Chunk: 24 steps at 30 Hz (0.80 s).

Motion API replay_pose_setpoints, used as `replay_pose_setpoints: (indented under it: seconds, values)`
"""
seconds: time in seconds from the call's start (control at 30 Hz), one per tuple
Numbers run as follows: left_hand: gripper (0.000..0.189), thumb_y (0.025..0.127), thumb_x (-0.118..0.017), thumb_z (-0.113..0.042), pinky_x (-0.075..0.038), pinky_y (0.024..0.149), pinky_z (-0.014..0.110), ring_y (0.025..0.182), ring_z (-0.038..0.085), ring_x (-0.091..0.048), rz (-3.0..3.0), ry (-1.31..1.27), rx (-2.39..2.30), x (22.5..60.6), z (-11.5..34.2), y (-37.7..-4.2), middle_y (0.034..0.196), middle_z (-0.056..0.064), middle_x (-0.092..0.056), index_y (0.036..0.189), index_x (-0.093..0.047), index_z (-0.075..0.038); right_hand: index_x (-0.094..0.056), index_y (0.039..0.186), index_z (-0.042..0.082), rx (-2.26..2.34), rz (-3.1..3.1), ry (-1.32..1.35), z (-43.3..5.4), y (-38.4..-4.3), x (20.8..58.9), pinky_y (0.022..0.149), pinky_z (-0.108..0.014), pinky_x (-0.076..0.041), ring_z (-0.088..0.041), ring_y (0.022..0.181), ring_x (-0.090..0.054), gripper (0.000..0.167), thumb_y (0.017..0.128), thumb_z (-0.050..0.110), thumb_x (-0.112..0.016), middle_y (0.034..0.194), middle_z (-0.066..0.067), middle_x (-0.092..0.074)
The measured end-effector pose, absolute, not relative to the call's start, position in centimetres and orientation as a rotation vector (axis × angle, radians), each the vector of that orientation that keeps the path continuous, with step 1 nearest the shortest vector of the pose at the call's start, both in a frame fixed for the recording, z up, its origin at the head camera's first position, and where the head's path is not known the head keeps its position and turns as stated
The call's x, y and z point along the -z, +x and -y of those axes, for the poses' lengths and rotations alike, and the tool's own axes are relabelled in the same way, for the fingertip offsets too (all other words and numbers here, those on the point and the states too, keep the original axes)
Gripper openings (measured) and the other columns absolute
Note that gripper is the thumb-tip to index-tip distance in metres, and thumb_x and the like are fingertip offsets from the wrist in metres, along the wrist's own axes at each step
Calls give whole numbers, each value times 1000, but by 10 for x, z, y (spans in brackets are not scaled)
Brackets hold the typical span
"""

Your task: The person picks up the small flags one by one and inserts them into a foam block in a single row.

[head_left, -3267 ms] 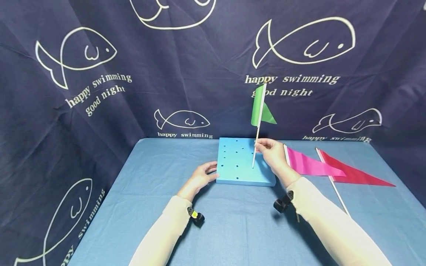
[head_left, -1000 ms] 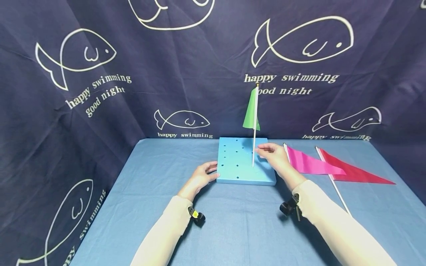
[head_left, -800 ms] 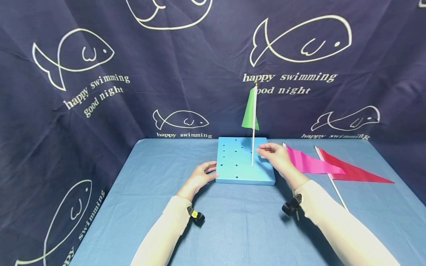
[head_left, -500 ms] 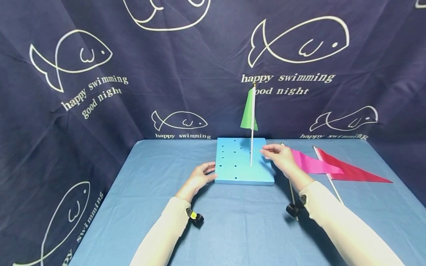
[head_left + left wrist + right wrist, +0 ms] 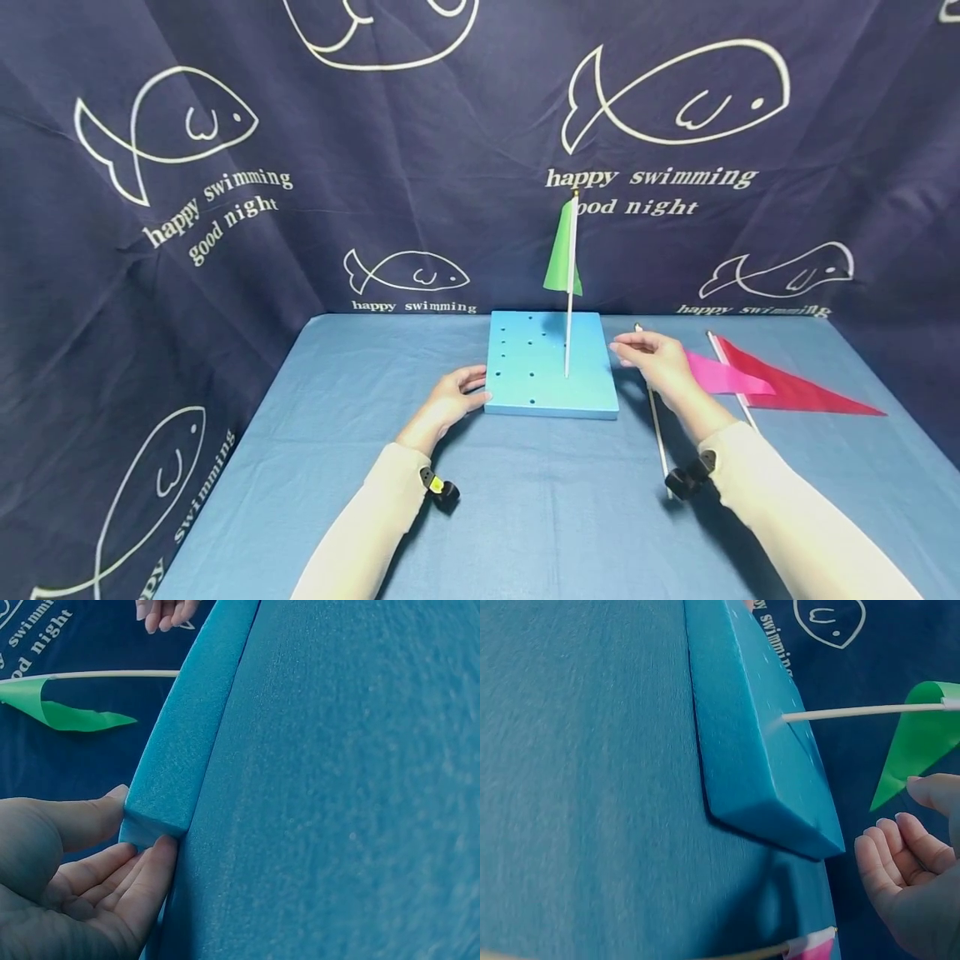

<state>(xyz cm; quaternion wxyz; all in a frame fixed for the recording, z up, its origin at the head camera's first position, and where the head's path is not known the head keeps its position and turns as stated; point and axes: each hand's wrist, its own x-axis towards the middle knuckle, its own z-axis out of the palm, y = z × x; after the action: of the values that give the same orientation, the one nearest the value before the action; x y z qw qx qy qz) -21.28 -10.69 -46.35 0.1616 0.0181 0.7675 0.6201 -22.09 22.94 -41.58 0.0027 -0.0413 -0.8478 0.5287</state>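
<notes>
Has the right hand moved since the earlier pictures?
Yes. The right hand has let go of the green flag and moved right, off the foam board, over the pink flag.

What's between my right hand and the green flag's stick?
In the head view, only bare foam board lies between the right hand and the green flag's stick.
</notes>
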Motion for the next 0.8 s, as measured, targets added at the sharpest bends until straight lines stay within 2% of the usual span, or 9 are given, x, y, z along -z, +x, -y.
replay_pose_setpoints:
  seconds: [0.13,0.23,0.37,0.5,0.6,0.7,0.8]
  values:
    - [54,90,-66,-4,-50,100,37,130,29,-51,-2184,51,-1768,465,106,-211,139,17,-55,141,-47,-4,-61,125,-2,-1675,2649,-145,-239,-212,419,60,-24,-51,1,78,-68,51,90,36,-68,90,16,-68]
    - [54,90,-66,-4,-50,100,36,130,29,-51,-2181,48,-1772,466,105,-211,138,16,-56,141,-48,-4,-60,124,-7,-1690,2606,-112,-250,-204,422,68,-19,-55,3,75,-67,51,91,30,-69,82,25,-64]
    - [53,91,-66,-5,-51,98,36,129,29,-52,-2180,55,-1773,469,104,-211,138,16,-56,141,-48,-5,-59,121,-12,-1650,2532,-63,-269,-191,422,70,-11,-53,8,74,-65,50,90,25,-70,84,25,-67]
    - [53,91,-66,-5,-51,99,36,130,29,-52,-2179,68,-1783,469,104,-211,138,17,-55,141,-48,-4,-64,118,-7,-1450,2571,-109,-294,-177,418,66,-6,-47,16,73,-58,46,90,29,-70,81,31,-65]
    - [53,91,-66,-4,-50,100,37,130,31,-50,-2185,76,-1790,468,105,-211,138,18,-55,141,-48,-3,-65,119,-2,-1328,2633,-196,-311,-169,415,64,-9,-45,20,75,-51,47,90,34,-69,78,38,-58]
    - [54,91,-66,-4,-50,100,37,131,31,-50,-2188,84,-1796,467,107,-211,139,19,-54,141,-47,-2,-65,121,0,-1262,2691,-248,-326,-164,414,61,-13,-47,17,75,-51,49,90,38,-67,82,30,-62]
    - [55,91,-65,-5,-49,101,38,132,32,-49,-2186,95,-1802,465,107,-211,140,20,-53,142,-45,-2,-64,122,-1,-1207,2754,-264,-337,-161,415,58,-16,-49,11,70,-59,51,91,40,-66,89,11,-71]
